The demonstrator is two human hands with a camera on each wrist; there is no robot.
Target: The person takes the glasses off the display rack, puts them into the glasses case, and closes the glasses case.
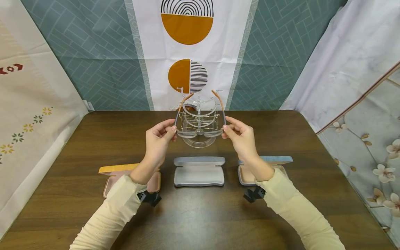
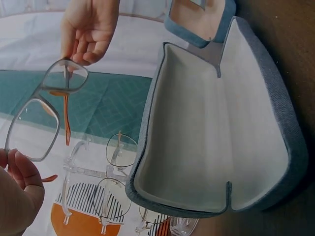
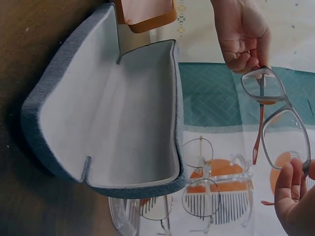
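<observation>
A pair of eyeglasses (image 1: 186, 134) with a grey frame and orange temple tips is held up above the table, temples unfolded and pointing away. My left hand (image 1: 158, 140) pinches its left side near the hinge, between thumb and fingers. On the opposite side, my right hand (image 1: 242, 138) pinches the frame the same way. Behind the glasses stands a clear display stand (image 1: 200, 143), carrying thin wire-rimmed glasses (image 3: 201, 197); the held pair partly hides it. Nearer me, an open grey eyeglass case (image 1: 199, 176) with a pale lining lies between the two forearms.
An open yellow-lidded case (image 1: 120, 169) sits at the left, partly covered by the left forearm. At the right is an open blue-lidded case (image 1: 277, 159), partly behind the right forearm. Patterned cloths (image 1: 103, 69) hang around the wooden table (image 1: 200, 215).
</observation>
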